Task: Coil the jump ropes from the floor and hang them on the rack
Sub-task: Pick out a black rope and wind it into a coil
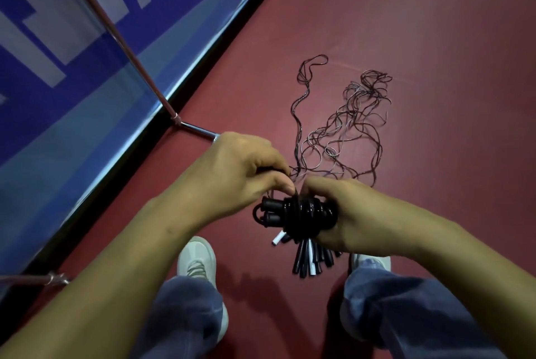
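My right hand [345, 213] grips a bundle of jump-rope handles [301, 219], mostly black with a few white ones, bound by black cord wrapped round them. Several handle ends stick out below that hand. My left hand [240, 173] pinches the thin cords just above the bundle, thumb against fingers. From there the loose ropes [342, 132] trail away over the red floor [435, 39] in a tangled heap, with one long loop [307, 74] reaching farther out. The cords are thin, dark and pale.
A metal rack frame stands at the left: a slanted pole [116, 39] meets a floor bar [197, 129]. Behind it runs a blue and white banner [72, 53] with a black edge. My feet in pale shoes [197, 263] stand below the hands.
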